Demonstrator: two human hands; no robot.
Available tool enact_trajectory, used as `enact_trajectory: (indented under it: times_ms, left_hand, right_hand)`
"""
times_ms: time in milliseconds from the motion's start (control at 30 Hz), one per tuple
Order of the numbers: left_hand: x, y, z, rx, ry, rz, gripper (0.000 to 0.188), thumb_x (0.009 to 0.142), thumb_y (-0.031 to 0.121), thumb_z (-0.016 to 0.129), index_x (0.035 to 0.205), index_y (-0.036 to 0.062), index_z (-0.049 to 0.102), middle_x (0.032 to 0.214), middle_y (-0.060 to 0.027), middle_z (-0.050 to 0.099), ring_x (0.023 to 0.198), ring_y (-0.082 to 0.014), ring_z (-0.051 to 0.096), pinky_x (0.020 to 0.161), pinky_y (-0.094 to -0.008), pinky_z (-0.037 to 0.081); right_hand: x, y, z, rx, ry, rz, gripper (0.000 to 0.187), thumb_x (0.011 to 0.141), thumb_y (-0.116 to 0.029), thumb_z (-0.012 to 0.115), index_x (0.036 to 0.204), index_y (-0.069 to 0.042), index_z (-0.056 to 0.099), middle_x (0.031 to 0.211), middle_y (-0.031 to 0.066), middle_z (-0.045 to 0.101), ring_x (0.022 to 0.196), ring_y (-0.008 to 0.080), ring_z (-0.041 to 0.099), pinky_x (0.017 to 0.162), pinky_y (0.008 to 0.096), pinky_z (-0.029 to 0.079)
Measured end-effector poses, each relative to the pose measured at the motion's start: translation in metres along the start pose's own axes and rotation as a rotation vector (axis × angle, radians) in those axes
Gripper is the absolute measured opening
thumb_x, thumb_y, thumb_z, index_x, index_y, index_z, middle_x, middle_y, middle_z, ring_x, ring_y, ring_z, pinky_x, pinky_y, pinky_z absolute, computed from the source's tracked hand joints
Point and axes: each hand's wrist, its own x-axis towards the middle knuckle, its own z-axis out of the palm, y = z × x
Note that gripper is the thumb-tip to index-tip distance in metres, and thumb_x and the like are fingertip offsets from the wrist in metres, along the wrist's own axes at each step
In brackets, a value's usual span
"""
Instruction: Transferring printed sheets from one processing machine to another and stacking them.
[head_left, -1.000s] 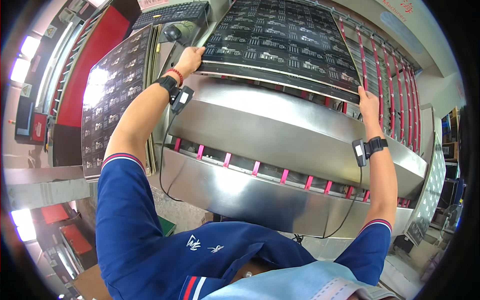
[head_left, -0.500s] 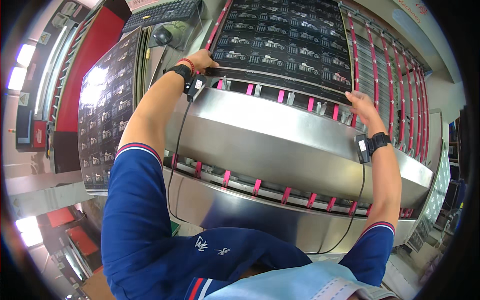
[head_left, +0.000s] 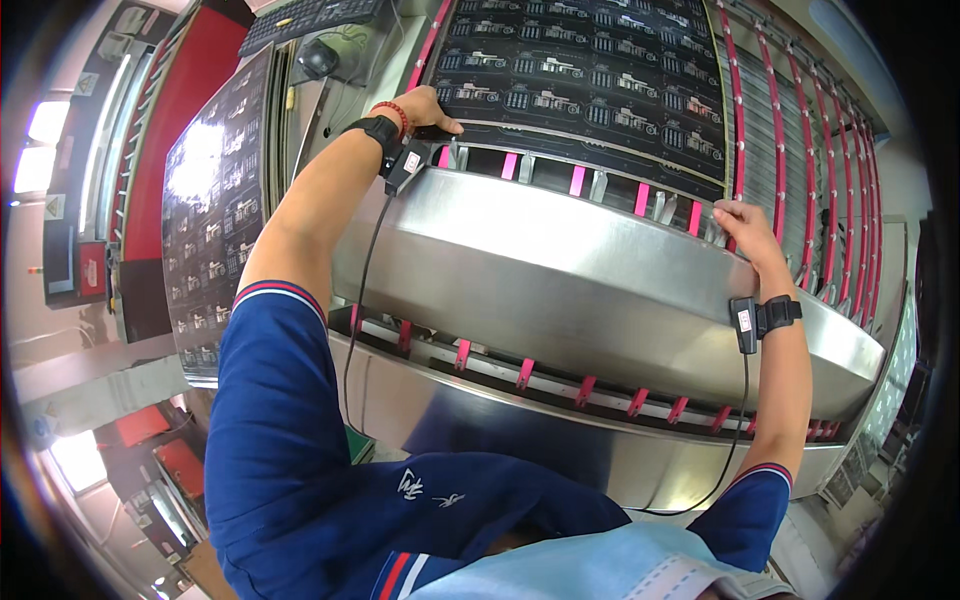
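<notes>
A large black printed sheet (head_left: 585,85), with rows of pale machine-like drawings, lies on the machine's bed of pink belts. My left hand (head_left: 415,110) is closed at its near left corner, thumb over the top and the other fingers mostly hidden. At the near right corner, my right hand (head_left: 750,232) has its fingers bent together close to a metal stop (head_left: 715,234). Whether they pinch the sheet or the stop does not show clearly. More metal stops (head_left: 599,186) and pink belt ends (head_left: 577,181) line up along the sheet's near edge.
A curved steel cover (head_left: 560,250) runs between me and the sheet, with a second row of pink pieces (head_left: 525,373) below it. Similar printed sheets (head_left: 215,210) stand tilted at left. A mouse (head_left: 318,58) and keyboard (head_left: 310,22) are behind them. Cables hang from both wrist devices.
The view has shifted a little, so the sheet appears farther right. My right hand has slipped slightly nearer me, from on the sheet's corner to just at its edge. My left hand stays at its corner.
</notes>
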Motion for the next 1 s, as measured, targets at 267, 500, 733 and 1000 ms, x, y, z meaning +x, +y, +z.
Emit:
enact_trajectory:
  times_ms: [267, 500, 733, 1000]
  left_hand:
    - [0.01, -0.008, 0.005, 0.037, 0.053, 0.013, 0.084, 0.051, 0.044, 0.083, 0.107, -0.0103, 0.051, 0.103, -0.0209, 0.059, 0.098, -0.0299, 0.057, 0.083, -0.0344, 0.044]
    - [0.008, -0.003, 0.006, 0.188, 0.054, 0.0, 0.081, 0.053, 0.045, 0.081, 0.107, -0.0102, 0.053, 0.106, -0.0218, 0.058, 0.1, -0.031, 0.056, 0.085, -0.0353, 0.044]
    - [0.0, 0.0, 0.007, 0.427, 0.06, 0.069, 0.086, 0.061, 0.056, 0.072, 0.107, -0.0134, 0.05, 0.111, -0.0279, 0.052, 0.105, -0.0349, 0.053, 0.089, -0.0366, 0.041]
    - [0.016, 0.005, -0.004, 0.431, -0.141, 0.127, 0.079, 0.061, 0.054, 0.072, 0.1, -0.0128, 0.056, 0.097, -0.0245, 0.06, 0.096, -0.0333, 0.057, 0.082, -0.0368, 0.044]
  right_hand:
    - [-0.005, -0.004, -0.001, 0.124, 0.05, -0.081, 0.036, 0.079, -0.025, 0.064, 0.098, 0.005, 0.063, 0.085, 0.0073, 0.062, 0.079, 0.0132, 0.055, 0.075, 0.0255, 0.042]
    - [-0.005, -0.006, -0.001, 0.081, 0.032, -0.042, 0.038, 0.079, -0.029, 0.064, 0.097, 0.005, 0.063, 0.085, 0.0073, 0.062, 0.08, 0.0137, 0.054, 0.076, 0.0262, 0.041]
    - [-0.009, -0.014, 0.0, 0.05, 0.058, -0.04, 0.039, 0.078, -0.032, 0.065, 0.095, 0.003, 0.065, 0.083, 0.0062, 0.062, 0.08, 0.0133, 0.054, 0.075, 0.0258, 0.041]
    - [-0.001, -0.006, 0.0, 0.016, 0.038, -0.03, 0.042, 0.077, -0.035, 0.065, 0.094, 0.004, 0.064, 0.08, 0.0052, 0.062, 0.076, 0.0126, 0.053, 0.073, 0.0256, 0.041]
